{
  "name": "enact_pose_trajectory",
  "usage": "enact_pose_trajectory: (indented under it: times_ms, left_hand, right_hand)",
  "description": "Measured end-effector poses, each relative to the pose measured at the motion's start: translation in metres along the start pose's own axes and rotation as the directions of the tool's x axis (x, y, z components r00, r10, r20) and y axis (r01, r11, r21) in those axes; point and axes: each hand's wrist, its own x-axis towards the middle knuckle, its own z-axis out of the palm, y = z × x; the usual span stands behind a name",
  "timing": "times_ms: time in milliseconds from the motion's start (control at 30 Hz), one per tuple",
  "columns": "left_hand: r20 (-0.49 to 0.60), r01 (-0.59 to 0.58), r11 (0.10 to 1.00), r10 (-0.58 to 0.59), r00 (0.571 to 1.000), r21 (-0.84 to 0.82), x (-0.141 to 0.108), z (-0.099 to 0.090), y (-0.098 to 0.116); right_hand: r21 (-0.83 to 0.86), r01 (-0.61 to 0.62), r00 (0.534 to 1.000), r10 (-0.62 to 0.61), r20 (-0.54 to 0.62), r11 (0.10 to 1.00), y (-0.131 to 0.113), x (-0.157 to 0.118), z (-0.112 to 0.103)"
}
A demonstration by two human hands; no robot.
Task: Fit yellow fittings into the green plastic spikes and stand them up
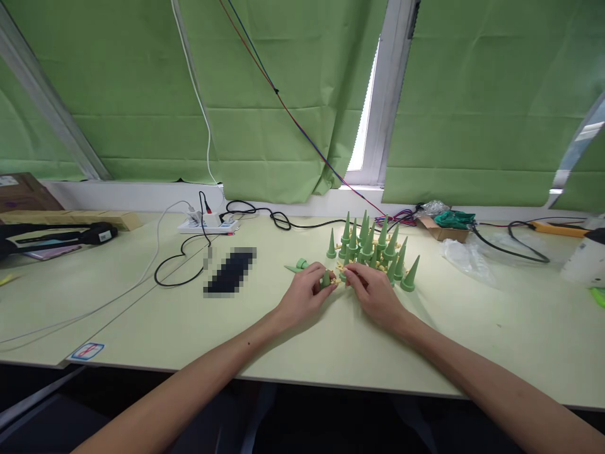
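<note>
My left hand (306, 291) is closed around a green cone (326, 278), with a small yellow piece beside its fingertips. Close by on the right, my right hand (375, 295) pinches a small yellow piece (341, 270); its exact shape is too small to tell. Past my right hand stands a cluster of upright green cones (366, 244) with round bases, and small yellow pieces lie among them. Just beyond my left hand, a green cone (293, 269) lies on its side next to another green part (302, 263).
A white power strip (208, 226) and black cable (283, 221) run along the back. A pixelated dark object (231, 271) lies to the left. At the back right are a cardboard box (444, 229), clear plastic bag (466, 260) and white container (586, 258). The table's front edge (331, 386) is near me.
</note>
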Motion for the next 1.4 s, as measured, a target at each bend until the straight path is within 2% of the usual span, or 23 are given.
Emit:
enact_pose_trajectory:
  times_ms: [133, 267, 767, 1400]
  left_hand:
    - [-0.135, -0.075, 0.997, 0.075, 0.988, 0.01, 0.0019, -0.0023, -0.0022]
    - [-0.18, -0.083, 0.996, 0.087, 0.98, 0.033, 0.002, -0.0035, -0.0041]
    - [-0.126, -0.091, 0.996, 0.092, 0.988, 0.012, 0.001, -0.0038, 0.0004]
    - [-0.043, -0.126, 0.992, 0.126, 0.991, -0.002, -0.0016, -0.0025, 0.0001]
  right_hand:
    - [0.033, -0.006, 1.0, 0.006, 0.0, 0.999, 0.0015, -0.0007, 0.0008]
    - [0.1, -0.011, 1.0, 0.008, 0.029, 0.995, 0.0027, -0.0023, 0.0016]
    - [0.117, -0.001, 0.998, -0.006, 0.055, 0.993, 0.0017, -0.0026, 0.0007]
    - [0.059, 0.021, 0.993, -0.027, 0.113, 0.998, -0.0016, -0.0008, -0.0002]
